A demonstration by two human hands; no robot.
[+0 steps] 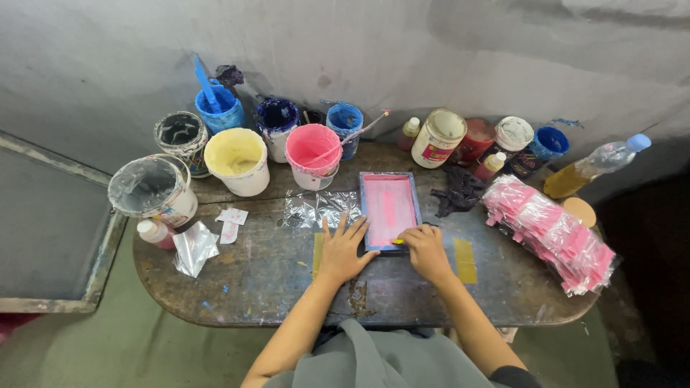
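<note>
A small rectangular screen frame with a blue border and pink-stained mesh lies flat on the worn, paint-flecked wooden table, near its middle. The left hand rests palm down just left of the frame, its fingers spread open and flat, their tips touching the frame's left edge. The right hand sits at the frame's near right corner with its fingers curled shut on a small object with a yellow tip, too small to identify.

A crinkled sheet of clear plastic lies just left of the frame, and a crumpled dark rag lies to its right. Farther right, a thick stack of pink slips in glossy clear sleeves slants across the table.

Along the back stand round tubs: a white tub of pale yellow paint, a pink tub of pink paint with a stick leaning in it, a blue tub with a blue stirrer and a white bucket covered with cloudy film. A clear plastic bottle of amber liquid lies tilted at the far right.
</note>
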